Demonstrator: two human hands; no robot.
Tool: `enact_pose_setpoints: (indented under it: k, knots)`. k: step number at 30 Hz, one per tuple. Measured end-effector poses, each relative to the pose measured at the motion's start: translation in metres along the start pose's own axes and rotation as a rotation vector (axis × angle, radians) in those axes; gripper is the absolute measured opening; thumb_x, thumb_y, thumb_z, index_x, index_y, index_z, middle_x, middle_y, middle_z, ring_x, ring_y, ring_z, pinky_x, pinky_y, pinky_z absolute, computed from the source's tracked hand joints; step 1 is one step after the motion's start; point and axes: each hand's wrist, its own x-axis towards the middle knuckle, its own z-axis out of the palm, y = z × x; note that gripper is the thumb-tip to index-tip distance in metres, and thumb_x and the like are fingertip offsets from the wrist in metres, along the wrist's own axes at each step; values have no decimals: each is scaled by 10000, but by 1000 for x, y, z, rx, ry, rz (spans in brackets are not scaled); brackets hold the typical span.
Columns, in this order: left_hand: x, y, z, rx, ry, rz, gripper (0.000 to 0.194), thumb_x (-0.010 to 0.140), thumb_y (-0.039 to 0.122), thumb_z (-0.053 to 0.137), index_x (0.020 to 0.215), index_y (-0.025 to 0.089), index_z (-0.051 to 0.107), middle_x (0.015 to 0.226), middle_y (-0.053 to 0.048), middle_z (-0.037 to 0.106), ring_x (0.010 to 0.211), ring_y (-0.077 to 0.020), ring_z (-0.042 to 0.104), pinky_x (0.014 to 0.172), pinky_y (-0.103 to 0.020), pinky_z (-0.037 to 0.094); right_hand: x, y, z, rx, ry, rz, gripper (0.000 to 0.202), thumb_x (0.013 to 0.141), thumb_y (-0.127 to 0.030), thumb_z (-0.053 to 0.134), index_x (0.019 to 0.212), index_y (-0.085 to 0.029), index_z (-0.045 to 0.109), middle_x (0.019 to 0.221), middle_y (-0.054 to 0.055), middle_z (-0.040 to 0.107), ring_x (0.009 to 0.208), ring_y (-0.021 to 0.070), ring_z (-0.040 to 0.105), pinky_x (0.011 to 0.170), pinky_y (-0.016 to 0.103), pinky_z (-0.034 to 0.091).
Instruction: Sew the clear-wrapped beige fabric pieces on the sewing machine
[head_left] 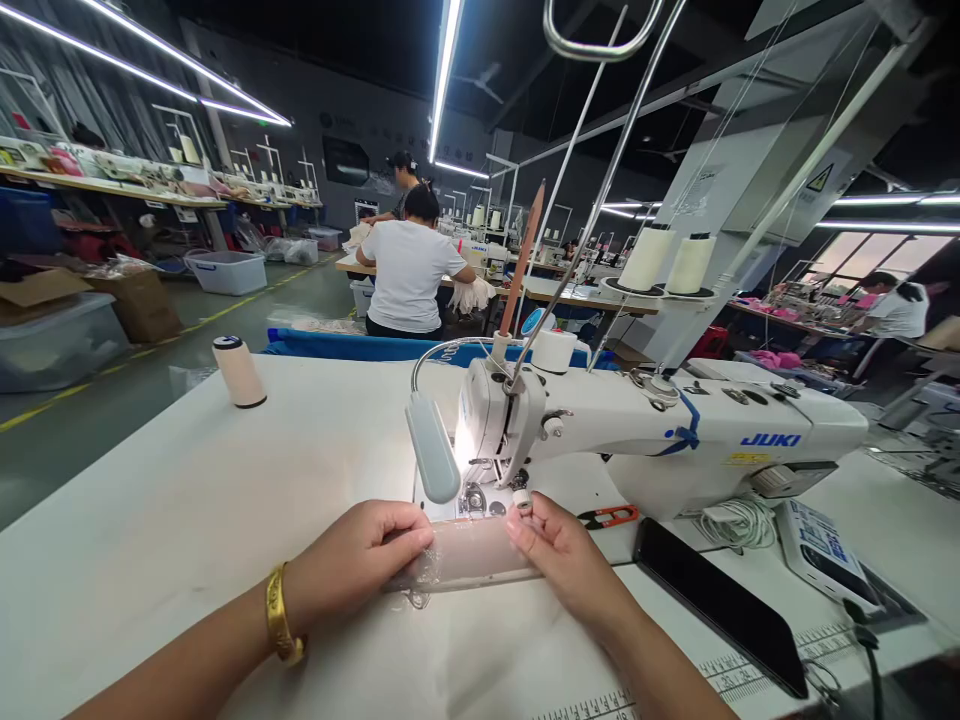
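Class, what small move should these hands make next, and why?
Perhaps ease the pale pink strip slightly toward the head of the JUKI sewing machine: the left hand and right hand hold it at opposite sides, and its far edge lies near that lit head.

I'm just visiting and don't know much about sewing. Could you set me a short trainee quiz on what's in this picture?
1. Multiple choice: what are the left hand and right hand gripping?
A) a black phone
B) pale pinkish material
C) orange-handled snips

2. True or false: the peach thread cone stands upright on the white table.

3. Fill in the blank: the large blue letters on the side of the sewing machine spell ____.

Key: 1 B; 2 true; 3 JUKI.
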Motion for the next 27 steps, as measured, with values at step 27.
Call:
enact_pose_setpoints:
  k: [27]
  knots:
    - [-41, 53, 19, -378, -402, -102, 401, 929, 630, 598, 938, 242, 499, 806, -10, 766, 508, -138, 608, 563, -252, 386, -21, -33, -48, 164, -224, 97, 417, 920, -601, 736, 922, -247, 514, 564, -82, 592, 407, 92, 425, 491, 224, 294]
